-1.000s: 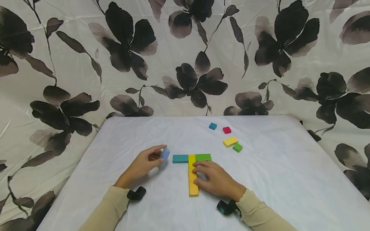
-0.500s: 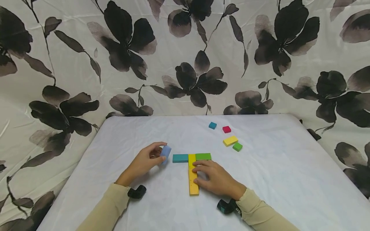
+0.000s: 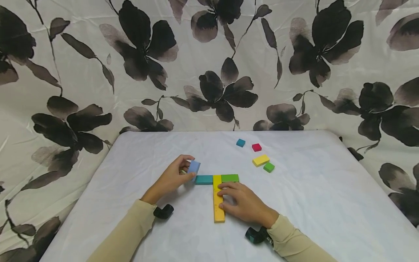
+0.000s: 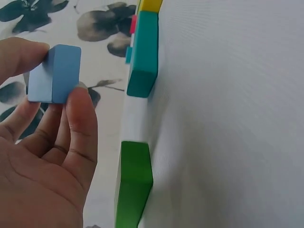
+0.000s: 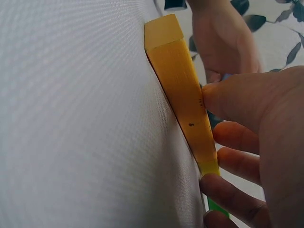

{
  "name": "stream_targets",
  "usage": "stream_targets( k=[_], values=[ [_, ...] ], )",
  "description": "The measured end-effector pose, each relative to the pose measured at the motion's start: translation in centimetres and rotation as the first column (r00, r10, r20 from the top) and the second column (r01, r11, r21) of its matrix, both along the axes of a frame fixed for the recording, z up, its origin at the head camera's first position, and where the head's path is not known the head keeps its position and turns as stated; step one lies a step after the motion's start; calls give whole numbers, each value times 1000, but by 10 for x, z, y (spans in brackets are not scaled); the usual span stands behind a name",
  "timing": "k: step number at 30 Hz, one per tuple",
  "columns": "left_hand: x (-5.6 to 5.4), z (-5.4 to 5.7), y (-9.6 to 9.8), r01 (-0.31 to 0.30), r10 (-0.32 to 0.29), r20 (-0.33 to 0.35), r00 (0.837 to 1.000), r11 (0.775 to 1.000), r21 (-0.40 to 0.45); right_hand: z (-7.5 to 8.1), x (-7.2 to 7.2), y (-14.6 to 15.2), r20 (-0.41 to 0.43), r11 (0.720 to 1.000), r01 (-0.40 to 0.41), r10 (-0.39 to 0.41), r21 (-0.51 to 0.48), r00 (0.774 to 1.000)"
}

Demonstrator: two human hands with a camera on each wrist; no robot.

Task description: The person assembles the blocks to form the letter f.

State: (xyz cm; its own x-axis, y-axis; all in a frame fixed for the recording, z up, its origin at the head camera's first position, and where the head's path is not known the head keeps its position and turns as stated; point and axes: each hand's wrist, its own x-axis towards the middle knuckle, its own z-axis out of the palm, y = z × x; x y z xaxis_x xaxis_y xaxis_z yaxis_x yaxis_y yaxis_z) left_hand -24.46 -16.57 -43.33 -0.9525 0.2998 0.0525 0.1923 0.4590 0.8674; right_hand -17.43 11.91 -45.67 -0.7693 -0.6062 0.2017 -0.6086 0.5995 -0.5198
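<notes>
My left hand (image 3: 171,178) pinches a light blue block (image 3: 194,167) between thumb and fingertips, held above the table by the left end of the teal block (image 3: 204,179). Below this hand, in the left wrist view, a green block (image 4: 135,185) lies on the table; from the head it is mostly hidden. With loosely bent fingers, my right hand (image 3: 247,203) rests its thumb and fingertips against a long orange-yellow block (image 3: 219,211) and the brighter yellow block (image 3: 217,180) beyond it. The teal block and another green block (image 3: 230,178) flank the strip's far end, making a T shape.
Farther back on the white-covered table (image 3: 311,189) lie a small blue block (image 3: 240,143), a red block (image 3: 256,147), a yellow block (image 3: 260,160) and a small green block (image 3: 269,167). Behind the table hangs a floral cloth (image 3: 209,47).
My left hand has moved right and slightly away from me with the light blue block, from apart to over the teal block's left end. The right hand has stayed in place.
</notes>
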Motion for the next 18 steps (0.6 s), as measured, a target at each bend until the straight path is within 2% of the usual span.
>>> stream_targets(
  k=[8,18],
  values=[
    [-5,2,6,19,-19,-17,1000,1000,5,2,0,-1,-12,1000,1,-1,10,1000],
    [-11,6,3,33,-36,-28,999,995,-94,1,1,-1,-16,1000,-4,4,-2,1000]
  ],
)
